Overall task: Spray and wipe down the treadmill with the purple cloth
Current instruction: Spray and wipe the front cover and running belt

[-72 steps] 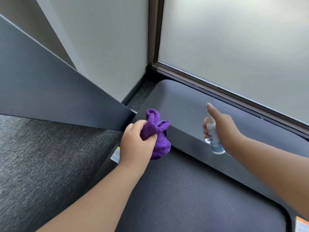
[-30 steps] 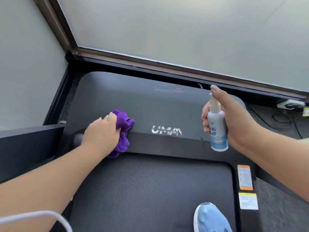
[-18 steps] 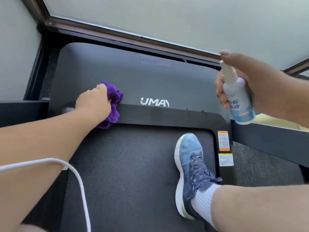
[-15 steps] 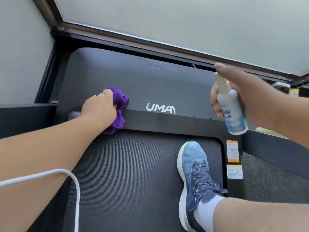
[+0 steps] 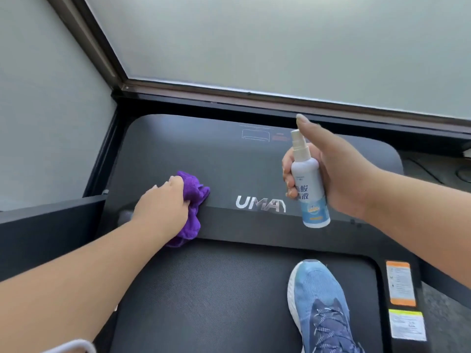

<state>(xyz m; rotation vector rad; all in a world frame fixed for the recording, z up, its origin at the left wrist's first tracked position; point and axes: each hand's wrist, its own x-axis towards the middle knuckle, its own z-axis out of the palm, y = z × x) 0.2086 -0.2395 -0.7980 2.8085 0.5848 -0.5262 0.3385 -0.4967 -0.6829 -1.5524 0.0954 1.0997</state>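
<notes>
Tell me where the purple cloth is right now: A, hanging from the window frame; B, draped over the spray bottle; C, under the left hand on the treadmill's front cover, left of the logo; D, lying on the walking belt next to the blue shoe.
C: the left hand presses the purple cloth onto the treadmill cover, left of the logo.

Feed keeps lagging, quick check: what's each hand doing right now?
Left hand: grips the purple cloth against the treadmill.
Right hand: holds the spray bottle, forefinger on the nozzle.
</notes>
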